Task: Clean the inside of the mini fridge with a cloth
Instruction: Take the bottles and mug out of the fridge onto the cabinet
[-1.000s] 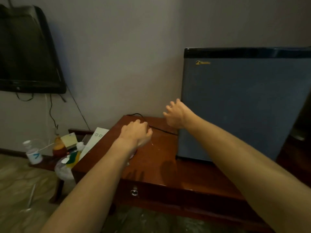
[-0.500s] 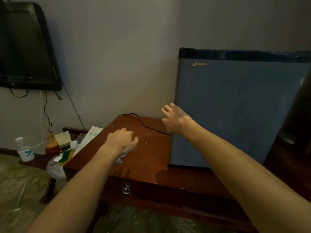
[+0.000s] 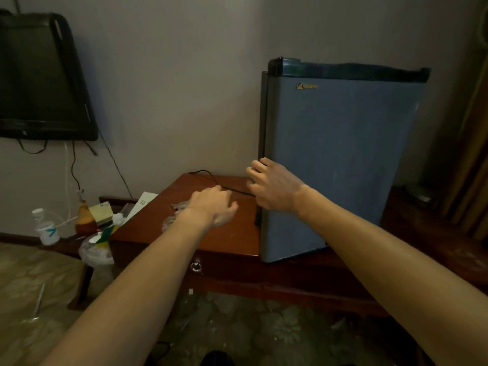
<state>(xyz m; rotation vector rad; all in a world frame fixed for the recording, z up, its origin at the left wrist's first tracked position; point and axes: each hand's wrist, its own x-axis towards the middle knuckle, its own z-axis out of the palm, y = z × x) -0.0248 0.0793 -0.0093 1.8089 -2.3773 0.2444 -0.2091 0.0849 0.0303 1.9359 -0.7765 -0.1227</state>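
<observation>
The mini fridge stands at the right end of the wooden table. My right hand curls its fingers round the door's left edge. My left hand rests, fingers relaxed, over the crumpled cloth near the table's middle.

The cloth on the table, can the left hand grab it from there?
Probably yes. The left hand hovers open right beside the cloth on the table, with nothing between them. The right hand is busy gripping the fridge door edge.
</observation>
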